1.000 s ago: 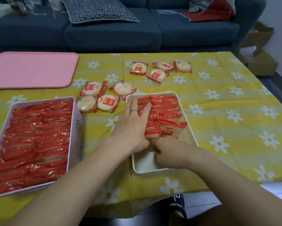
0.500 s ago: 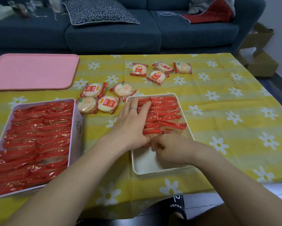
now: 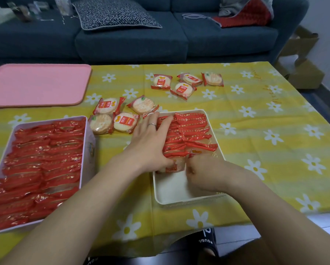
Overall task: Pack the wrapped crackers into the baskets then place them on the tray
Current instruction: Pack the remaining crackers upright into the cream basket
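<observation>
Left hand (image 3: 150, 144) flat, fingers straight, pressing the row of red-wrapped crackers (image 3: 187, 134) standing in the white rectangular plastic basket (image 3: 171, 196) at the table's near edge. Right hand (image 3: 204, 171) curled, grip pinching the nearest cracker pack (image 3: 174, 166). Pink flat tray (image 3: 36, 85) at far-left corner; full pink-rimmed basket (image 3: 42, 165) near-left.

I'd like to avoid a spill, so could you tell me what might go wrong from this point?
1. The crackers standing on edge in the white basket may topple toward its bare near end if the left hand lets go.
2. The right hand pressing a packet in could crush it.
3. The loose packets beside the left hand could get knocked.
</observation>
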`<state>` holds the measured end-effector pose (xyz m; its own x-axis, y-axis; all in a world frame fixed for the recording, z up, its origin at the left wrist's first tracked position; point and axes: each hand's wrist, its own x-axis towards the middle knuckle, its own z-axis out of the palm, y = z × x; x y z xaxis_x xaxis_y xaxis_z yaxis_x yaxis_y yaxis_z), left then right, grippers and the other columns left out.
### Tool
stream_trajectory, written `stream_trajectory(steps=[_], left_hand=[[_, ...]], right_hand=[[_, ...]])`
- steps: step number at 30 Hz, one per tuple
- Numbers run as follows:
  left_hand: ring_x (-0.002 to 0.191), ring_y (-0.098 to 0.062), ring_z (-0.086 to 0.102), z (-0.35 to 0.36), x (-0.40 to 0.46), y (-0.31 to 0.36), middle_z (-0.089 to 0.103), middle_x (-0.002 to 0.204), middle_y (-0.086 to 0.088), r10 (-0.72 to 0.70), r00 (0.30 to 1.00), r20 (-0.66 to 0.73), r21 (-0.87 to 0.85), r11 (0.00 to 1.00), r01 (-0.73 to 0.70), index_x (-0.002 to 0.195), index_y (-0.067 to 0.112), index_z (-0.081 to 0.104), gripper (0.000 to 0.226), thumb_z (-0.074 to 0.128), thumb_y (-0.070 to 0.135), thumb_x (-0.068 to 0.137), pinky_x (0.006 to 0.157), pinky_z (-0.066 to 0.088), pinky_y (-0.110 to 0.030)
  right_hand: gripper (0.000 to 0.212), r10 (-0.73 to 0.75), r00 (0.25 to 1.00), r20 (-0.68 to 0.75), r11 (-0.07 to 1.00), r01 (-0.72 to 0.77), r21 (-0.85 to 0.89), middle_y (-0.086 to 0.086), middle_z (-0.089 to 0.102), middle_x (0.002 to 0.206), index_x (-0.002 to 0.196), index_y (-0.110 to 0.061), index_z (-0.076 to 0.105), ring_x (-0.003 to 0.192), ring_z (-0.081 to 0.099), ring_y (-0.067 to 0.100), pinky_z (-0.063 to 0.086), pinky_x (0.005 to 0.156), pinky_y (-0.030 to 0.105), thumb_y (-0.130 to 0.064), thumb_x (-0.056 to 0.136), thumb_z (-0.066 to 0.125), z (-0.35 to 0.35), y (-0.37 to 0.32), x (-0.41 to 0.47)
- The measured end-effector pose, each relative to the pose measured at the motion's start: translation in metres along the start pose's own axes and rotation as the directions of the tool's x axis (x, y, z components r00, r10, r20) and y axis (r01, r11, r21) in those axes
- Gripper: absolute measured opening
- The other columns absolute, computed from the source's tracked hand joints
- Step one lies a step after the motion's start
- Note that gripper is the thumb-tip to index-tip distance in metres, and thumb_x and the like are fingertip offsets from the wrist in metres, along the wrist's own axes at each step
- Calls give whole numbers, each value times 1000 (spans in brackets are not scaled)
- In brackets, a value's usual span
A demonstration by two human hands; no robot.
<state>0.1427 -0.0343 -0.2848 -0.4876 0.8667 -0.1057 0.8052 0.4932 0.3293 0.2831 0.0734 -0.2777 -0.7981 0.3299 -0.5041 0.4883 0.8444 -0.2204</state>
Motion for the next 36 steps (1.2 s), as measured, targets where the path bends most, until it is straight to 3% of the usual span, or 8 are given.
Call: stream_trajectory(steps=[3, 10, 15, 18, 22, 28, 33, 36], left_hand=[[154, -29, -11, 2, -1, 5, -5, 165, -11, -4, 1000, 5, 64, 998, 3, 160, 29, -1, 124, 77, 62, 68, 125, 2, -53], [154, -29, -10, 5, -2, 13, -6, 165, -10, -4, 1000, 10, 62, 998, 4, 160, 28, -1, 121, 75, 61, 72, 125, 4, -53], [154, -29, -10, 4, -2, 13, -8, 166, -9, -16, 999, 39, 41, 999, 14, 160, 28, -2, 122, 74, 65, 72, 125, 4, -52], [154, -29, -9, 5, -1, 12, -7, 165, -9, -12, 999, 42, 37, 999, 11, 160, 30, -2, 125, 74, 70, 68, 125, 4, -53], [154, -29, -9, 6, 0, 10, -4, 165, -8, -4, 999, 35, 44, 999, 2, 159, 31, -1, 127, 74, 73, 66, 125, 3, -55], [154, -26, -11, 7, 1, 4, -3, 164, -5, 22, 999, 32, 17, 1000, -23, 159, 32, -2, 129, 66, 82, 61, 124, 0, -58], [154, -24, -6, 4, 0, 3, 3, 163, -7, 10, 1000, 26, 7, 1000, -10, 159, 31, 2, 133, 35, 84, 41, 124, 4, -55], [154, -24, -6, 3, 0, 3, 3, 163, -6, 11, 999, 30, 7, 1000, -11, 159, 31, 1, 132, 41, 83, 44, 124, 4, -56]], right_hand=[[9, 105, 994, -26, 993, -107, -57, 11, 61, 109, 86, -16, 53, 99, 60, 29, 43, 75, 28, -12, 92, 48, 0, 2, -2], [36, 101, 985, -143, 982, -121, -144, 10, 52, 136, 130, -13, 54, 134, 37, 29, 38, 106, 37, -21, 96, 46, 7, 1, 5], [31, 53, 989, -139, 988, -73, -139, 8, 55, 133, 122, -16, 59, 130, 42, 29, 42, 105, 37, -17, 92, 50, 3, 4, 1], [10, 48, 991, -121, 992, -61, -111, 10, 60, 121, 87, -21, 52, 117, 52, 30, 46, 88, 31, -11, 90, 50, -2, 2, -4], [33, 37, 997, -74, 995, -44, -94, 3, 47, 83, 64, -20, 33, 82, 49, 25, 36, 62, 23, -7, 89, 49, -4, 1, -9], [22, 36, 999, -1, 997, -36, -71, 2, 42, 82, 73, -19, 42, 81, 47, 23, 36, 69, 24, -10, 91, 48, -4, -2, -11], [14, 36, 999, -12, 999, -36, -15, 3, 52, 85, 76, -18, 50, 79, 52, 24, 39, 67, 27, -10, 88, 49, -2, 2, -4], [10, 13, 1000, -7, 1000, -13, -7, 7, 59, 99, 89, -18, 56, 84, 50, 22, 38, 70, 27, -10, 88, 49, -3, 2, -3]])
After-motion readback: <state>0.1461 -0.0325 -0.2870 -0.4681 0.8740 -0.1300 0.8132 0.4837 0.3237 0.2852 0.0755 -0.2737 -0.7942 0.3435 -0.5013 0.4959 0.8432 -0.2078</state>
